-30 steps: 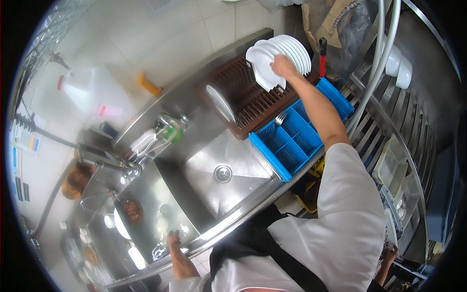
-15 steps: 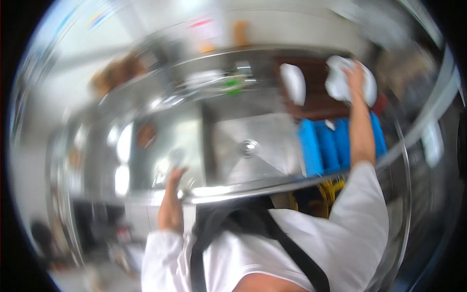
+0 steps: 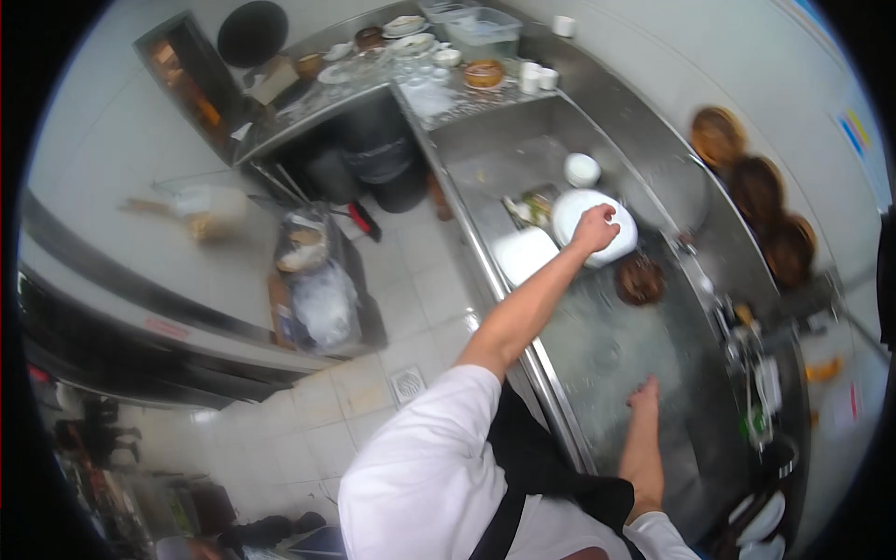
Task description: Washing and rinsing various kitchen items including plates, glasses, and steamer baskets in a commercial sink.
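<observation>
My left hand (image 3: pixel 595 231) reaches over a round white plate (image 3: pixel 571 224) in the steel sink, its fingers loosely bent and apart; whether the fingertips touch the plate I cannot tell. Beside that plate lie a white squarish dish (image 3: pixel 523 254), greenish food scraps (image 3: pixel 532 207) and a small white bowl (image 3: pixel 582 169). A round brown bowl (image 3: pixel 640 280) sits in cloudy water close by. Lower down, my right hand (image 3: pixel 643 394) hangs over the water-filled basin (image 3: pixel 607 355) with fingers extended and nothing in them.
Bowls, cups and a clear plastic tub (image 3: pixel 483 33) crowd the far counter. Under it stands a black bin (image 3: pixel 378 154). A box with plastic bags (image 3: pixel 322 299) is on the tiled floor at left. Taps (image 3: pixel 737 345) and round brown baskets (image 3: pixel 754 191) line the right.
The view has swung left, away from the blue divided rack and brown board. My left hand has moved from the basin's front edge to the white plate; my right hand has left the white dishes.
</observation>
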Demonstrator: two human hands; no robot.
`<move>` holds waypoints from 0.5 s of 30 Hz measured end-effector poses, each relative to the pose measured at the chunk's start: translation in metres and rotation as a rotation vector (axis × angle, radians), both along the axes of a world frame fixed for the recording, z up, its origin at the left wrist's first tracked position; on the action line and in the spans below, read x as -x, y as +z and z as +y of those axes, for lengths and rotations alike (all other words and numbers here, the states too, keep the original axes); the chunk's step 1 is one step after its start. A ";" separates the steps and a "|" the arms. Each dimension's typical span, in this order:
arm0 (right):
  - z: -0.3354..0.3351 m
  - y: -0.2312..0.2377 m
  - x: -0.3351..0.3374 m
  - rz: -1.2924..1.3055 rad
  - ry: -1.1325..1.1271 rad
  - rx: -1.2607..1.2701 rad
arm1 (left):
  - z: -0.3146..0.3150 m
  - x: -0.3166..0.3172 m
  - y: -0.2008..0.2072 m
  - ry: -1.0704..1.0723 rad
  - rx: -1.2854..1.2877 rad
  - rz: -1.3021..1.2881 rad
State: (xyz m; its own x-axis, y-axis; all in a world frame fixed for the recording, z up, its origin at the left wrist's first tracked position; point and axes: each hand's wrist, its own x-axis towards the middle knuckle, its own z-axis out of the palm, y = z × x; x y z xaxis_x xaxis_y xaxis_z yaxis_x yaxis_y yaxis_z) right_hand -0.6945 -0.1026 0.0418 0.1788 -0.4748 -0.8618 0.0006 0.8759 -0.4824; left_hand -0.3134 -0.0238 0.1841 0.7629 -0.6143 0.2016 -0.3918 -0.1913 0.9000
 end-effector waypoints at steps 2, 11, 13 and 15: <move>-0.067 -0.003 -0.038 0.173 -0.299 0.217 | -0.047 -0.060 -0.015 -0.082 -0.156 0.086; -0.221 0.169 -0.414 0.211 0.697 1.058 | -0.144 -0.197 -0.176 -0.103 -0.760 -0.037; -0.252 0.117 -0.436 0.518 0.878 1.104 | -0.151 -0.204 -0.191 -0.079 -0.755 0.046; -0.266 0.048 -0.443 0.823 1.103 1.002 | -0.148 -0.211 -0.206 -0.044 -0.663 0.162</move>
State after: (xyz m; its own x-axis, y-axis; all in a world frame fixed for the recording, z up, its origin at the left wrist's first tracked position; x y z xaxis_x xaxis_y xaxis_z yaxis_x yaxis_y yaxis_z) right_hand -0.2510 -0.3683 0.0895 0.4628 -0.8142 -0.3505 -0.8678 -0.3354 -0.3667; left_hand -0.1029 -0.1721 -0.0224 0.7232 -0.5996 -0.3428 -0.2819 -0.7093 0.6461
